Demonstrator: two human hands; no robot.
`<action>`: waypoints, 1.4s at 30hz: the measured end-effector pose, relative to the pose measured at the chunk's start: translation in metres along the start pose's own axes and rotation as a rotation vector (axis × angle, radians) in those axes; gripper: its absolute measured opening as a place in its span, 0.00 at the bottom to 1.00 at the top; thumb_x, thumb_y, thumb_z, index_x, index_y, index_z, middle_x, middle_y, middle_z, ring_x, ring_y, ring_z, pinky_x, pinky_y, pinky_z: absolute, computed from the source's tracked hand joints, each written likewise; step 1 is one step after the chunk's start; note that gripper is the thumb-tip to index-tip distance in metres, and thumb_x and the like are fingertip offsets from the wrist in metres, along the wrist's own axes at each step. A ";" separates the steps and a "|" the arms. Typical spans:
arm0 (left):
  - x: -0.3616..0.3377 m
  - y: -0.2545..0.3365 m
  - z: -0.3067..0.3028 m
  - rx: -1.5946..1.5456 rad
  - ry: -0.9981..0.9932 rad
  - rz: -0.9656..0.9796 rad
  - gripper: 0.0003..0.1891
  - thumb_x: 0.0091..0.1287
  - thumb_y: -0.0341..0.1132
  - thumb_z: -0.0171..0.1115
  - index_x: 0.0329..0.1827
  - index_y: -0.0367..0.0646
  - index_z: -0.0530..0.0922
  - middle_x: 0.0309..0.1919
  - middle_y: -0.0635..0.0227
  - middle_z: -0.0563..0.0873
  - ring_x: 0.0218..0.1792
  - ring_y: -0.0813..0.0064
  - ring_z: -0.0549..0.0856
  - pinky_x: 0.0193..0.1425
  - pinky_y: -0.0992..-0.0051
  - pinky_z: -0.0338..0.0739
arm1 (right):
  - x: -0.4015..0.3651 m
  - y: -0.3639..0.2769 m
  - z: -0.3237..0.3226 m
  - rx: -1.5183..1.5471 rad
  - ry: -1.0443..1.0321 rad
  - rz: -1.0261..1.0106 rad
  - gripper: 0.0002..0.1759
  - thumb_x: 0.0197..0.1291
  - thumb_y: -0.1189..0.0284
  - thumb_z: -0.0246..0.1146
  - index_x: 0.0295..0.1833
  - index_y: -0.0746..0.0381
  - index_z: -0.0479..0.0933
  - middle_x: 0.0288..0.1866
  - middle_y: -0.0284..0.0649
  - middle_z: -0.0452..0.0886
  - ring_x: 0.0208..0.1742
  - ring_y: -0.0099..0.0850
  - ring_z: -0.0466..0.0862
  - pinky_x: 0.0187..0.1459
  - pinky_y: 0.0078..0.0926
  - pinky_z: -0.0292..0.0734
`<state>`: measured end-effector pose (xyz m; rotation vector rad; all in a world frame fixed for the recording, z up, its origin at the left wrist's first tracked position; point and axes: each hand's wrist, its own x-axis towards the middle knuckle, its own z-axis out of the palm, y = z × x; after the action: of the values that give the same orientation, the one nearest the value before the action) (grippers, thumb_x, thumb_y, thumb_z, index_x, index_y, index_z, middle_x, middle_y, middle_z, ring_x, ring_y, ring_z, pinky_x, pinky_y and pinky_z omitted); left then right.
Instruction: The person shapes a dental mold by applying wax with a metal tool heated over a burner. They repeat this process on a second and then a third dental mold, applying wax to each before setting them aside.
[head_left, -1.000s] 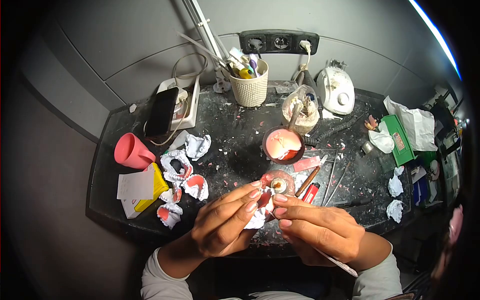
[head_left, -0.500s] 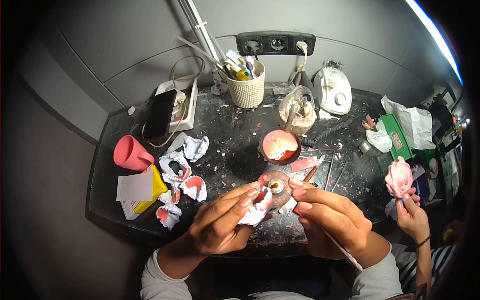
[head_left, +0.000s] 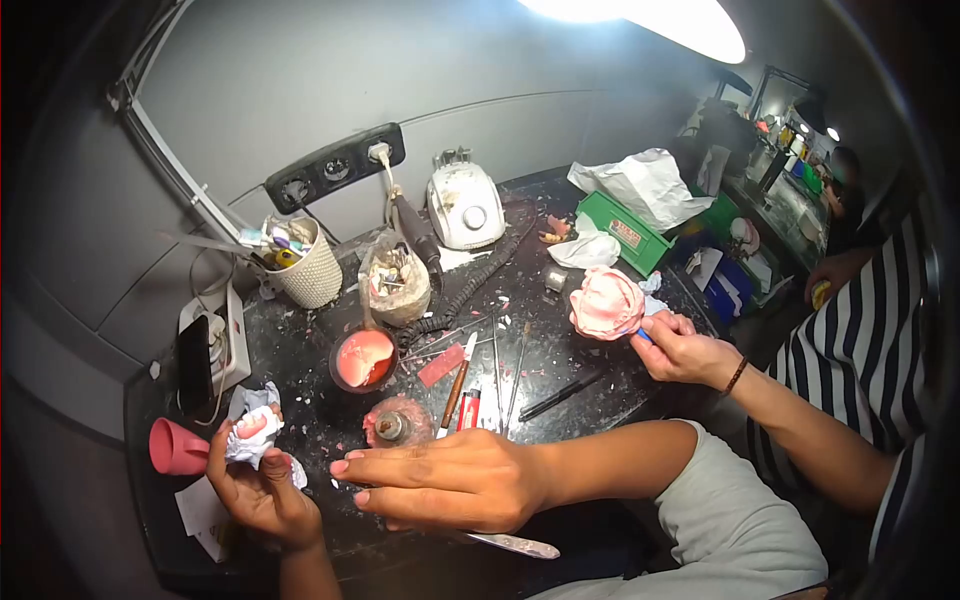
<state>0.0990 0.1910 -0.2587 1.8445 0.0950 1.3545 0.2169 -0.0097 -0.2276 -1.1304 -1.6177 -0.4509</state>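
Observation:
My left hand (head_left: 268,505), at the lower left, is closed around a white plaster dental cast (head_left: 254,432) with pink wax on it. My right hand (head_left: 455,482) lies across the front of the bench, fingers stretched to the left. A metal spatula (head_left: 518,546) sticks out from under its palm; the grip on it is mostly hidden. Just beyond the fingers stands a spirit lamp (head_left: 393,428) with a metal cap; no flame can be made out. A red lighter (head_left: 469,408) lies beside the right hand's knuckles. A small pan of pink wax (head_left: 365,362) sits behind the lamp.
At the right, another person's hand (head_left: 690,350) holds up a pink, lumpy mass (head_left: 606,302) on a blue handle. A pink mug (head_left: 180,447), phone (head_left: 195,365), tool cup (head_left: 308,268), white motor unit (head_left: 467,205) and green box (head_left: 625,232) surround the bench.
The view has swung right. My left hand has carried the cast left, away from the lamp and my right hand. The other person's pink mass is now over the bench.

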 end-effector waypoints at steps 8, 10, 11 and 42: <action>0.013 -0.015 -0.003 -0.164 0.081 -0.115 0.22 0.81 0.33 0.53 0.73 0.33 0.64 0.62 0.50 0.76 0.56 0.55 0.85 0.62 0.58 0.84 | -0.005 0.002 0.000 -0.006 -0.004 -0.048 0.22 0.61 0.73 0.71 0.58 0.73 0.80 0.62 0.60 0.82 0.47 0.39 0.91 0.43 0.32 0.88; 0.015 -0.021 -0.004 -0.139 0.106 -0.134 0.22 0.81 0.33 0.51 0.73 0.34 0.63 0.62 0.50 0.76 0.55 0.56 0.85 0.62 0.58 0.84 | -0.005 0.001 -0.001 0.022 -0.028 -0.036 0.22 0.62 0.72 0.71 0.59 0.73 0.79 0.64 0.60 0.81 0.49 0.38 0.90 0.43 0.31 0.87; 0.016 -0.023 -0.005 -0.142 0.105 -0.130 0.22 0.81 0.33 0.51 0.73 0.34 0.63 0.62 0.50 0.76 0.55 0.56 0.85 0.62 0.58 0.84 | -0.005 0.001 -0.001 0.018 -0.027 -0.039 0.22 0.62 0.72 0.71 0.59 0.73 0.79 0.64 0.60 0.81 0.49 0.38 0.90 0.43 0.31 0.87; 0.022 -0.034 -0.014 -0.002 0.177 -0.010 0.24 0.83 0.36 0.46 0.76 0.32 0.58 0.76 0.51 0.65 0.55 0.57 0.85 0.60 0.57 0.85 | -0.008 0.004 0.000 0.061 -0.089 -0.090 0.15 0.67 0.75 0.61 0.53 0.74 0.80 0.63 0.65 0.79 0.42 0.40 0.91 0.39 0.29 0.88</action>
<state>0.1097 0.2324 -0.2635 1.7170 0.1938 1.5083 0.2204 -0.0111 -0.2361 -1.0481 -1.7534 -0.4118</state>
